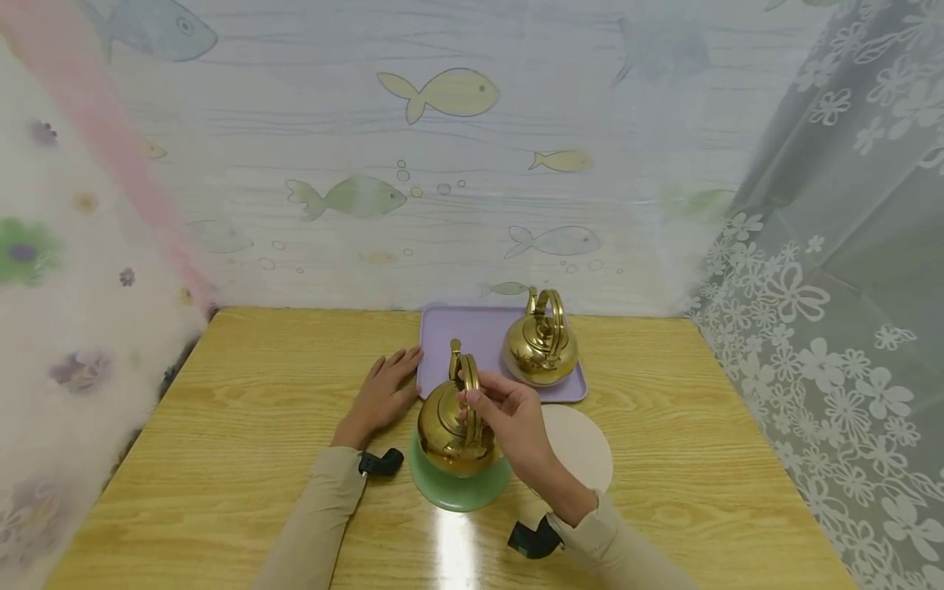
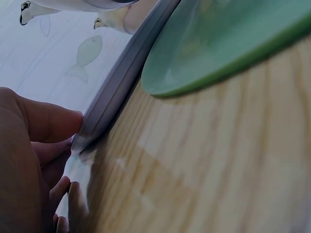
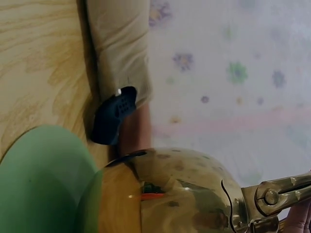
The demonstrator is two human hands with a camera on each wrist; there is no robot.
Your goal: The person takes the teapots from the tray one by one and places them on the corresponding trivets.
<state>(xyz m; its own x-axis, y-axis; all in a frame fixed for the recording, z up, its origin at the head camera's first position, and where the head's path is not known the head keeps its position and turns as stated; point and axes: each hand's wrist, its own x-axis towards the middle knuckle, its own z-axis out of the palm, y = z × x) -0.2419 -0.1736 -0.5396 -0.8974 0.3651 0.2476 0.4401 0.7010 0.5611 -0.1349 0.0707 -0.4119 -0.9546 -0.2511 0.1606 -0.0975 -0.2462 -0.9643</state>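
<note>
My right hand [image 1: 516,419] grips the upright handle of a shiny gold kettle [image 1: 446,426]. The kettle is over a round green plate [image 1: 457,496], covering much of it in the head view. From the right wrist, the kettle's body [image 3: 187,194] appears side-on, with part of the green plate [image 3: 41,179] beyond its base. My left hand [image 1: 383,393] lies palm down on the table, fingertips at the left edge of a purple tray [image 1: 442,332]. Close up in the left wrist view, the thumb [image 2: 56,121] touches the tray's side [image 2: 104,104]. A second gold kettle [image 1: 542,356] stands on the tray's right half.
A pale round plate [image 1: 586,447] lies right of the green one, partly behind my right forearm. Under everything is a wood-grain table [image 1: 273,393]. A fish-patterned curtain [image 1: 442,246] hangs along its back edge, and a white-flowered sheer curtain [image 1: 833,393] hangs at the right.
</note>
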